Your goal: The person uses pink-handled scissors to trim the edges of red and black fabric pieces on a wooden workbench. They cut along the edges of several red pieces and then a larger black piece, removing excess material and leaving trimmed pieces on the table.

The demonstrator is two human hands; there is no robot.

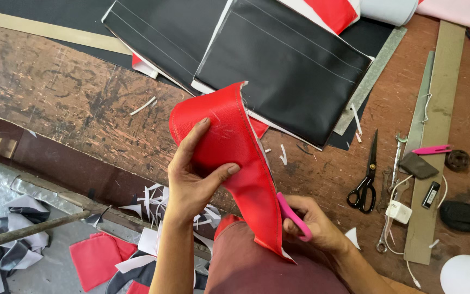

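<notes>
Your left hand (194, 174) pinches the red strip (234, 158), held above the table edge (82, 103). Your right hand (316, 223) closes around pink-handled scissors (294, 216) at the strip's right edge. Black panels (284, 65) lie behind.

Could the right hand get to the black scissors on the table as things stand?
Probably yes, but not straight away. The right hand is closed on pink-handled scissors at the red piece. The black scissors lie just to its right on the bare wooden table, with nothing between.
</notes>
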